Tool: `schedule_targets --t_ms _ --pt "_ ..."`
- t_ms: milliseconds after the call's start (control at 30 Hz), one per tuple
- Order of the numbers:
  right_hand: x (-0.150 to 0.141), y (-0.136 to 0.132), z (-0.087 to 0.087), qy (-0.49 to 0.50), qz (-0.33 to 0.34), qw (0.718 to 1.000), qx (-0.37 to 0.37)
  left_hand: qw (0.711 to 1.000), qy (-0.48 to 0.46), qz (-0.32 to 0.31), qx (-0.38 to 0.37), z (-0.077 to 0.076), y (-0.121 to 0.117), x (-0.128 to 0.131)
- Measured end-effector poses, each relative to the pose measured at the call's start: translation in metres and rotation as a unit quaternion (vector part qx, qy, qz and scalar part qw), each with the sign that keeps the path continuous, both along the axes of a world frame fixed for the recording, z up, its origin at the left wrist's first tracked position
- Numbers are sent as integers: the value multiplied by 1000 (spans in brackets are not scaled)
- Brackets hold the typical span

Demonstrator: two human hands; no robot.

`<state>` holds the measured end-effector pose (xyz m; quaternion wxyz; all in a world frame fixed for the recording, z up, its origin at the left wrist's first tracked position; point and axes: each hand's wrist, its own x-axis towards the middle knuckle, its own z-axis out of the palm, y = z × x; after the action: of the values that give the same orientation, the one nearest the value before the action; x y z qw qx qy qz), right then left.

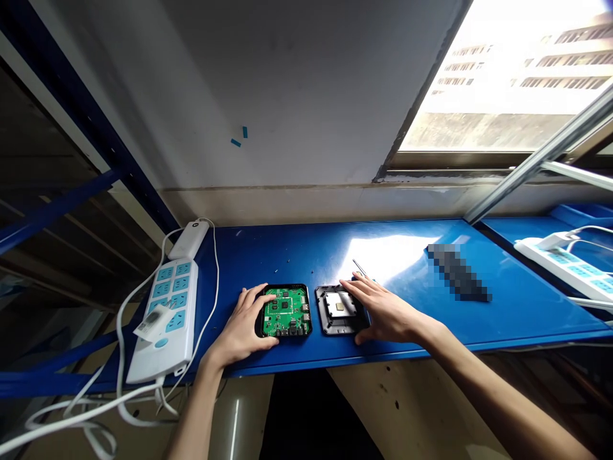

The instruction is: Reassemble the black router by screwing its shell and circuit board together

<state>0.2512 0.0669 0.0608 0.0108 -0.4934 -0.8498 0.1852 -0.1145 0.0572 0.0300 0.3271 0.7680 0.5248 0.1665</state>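
My left hand (244, 324) spans the left side of an open black device case (310, 312), fingers at its far edge and thumb at its near edge. Inside the case, a green circuit board (285, 306) faces up. To its right lies the black case cover (330, 330), inner side up, with a silvery metal plate (339, 305) on it. My right hand (383, 311) grips the cover's right side, fingers over the far corner and thumb near the front. A thin dark rod (358, 266), possibly a screwdriver, shows partly behind the right fingers.
Tiny screw-like bits (313, 271) lie behind the case on the blue tabletop (249, 249). A white power strip (186, 338) with cables stands at left. A dark, pixelated object (457, 273) lies at right, and another power strip (565, 265) beyond the metal post.
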Motion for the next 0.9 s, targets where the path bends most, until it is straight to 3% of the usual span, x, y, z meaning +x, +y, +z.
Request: schedule_targets --t_ms 167,333,567,733,900 --pt "3 6 -3 35 -2 999 3 1000 5 0 -6 2 -1 1" --pt "0 5 -5 65 -14 996 52 1000 11 -6 -10 5 -1 2" --pt "-12 -1 12 104 -10 984 147 998 7 29 -52 17 -6 8" --pt "-33 -10 28 117 24 978 170 998 12 -12 58 28 -18 32" --pt "-58 -20 33 129 85 971 181 981 40 -82 171 38 -24 51"
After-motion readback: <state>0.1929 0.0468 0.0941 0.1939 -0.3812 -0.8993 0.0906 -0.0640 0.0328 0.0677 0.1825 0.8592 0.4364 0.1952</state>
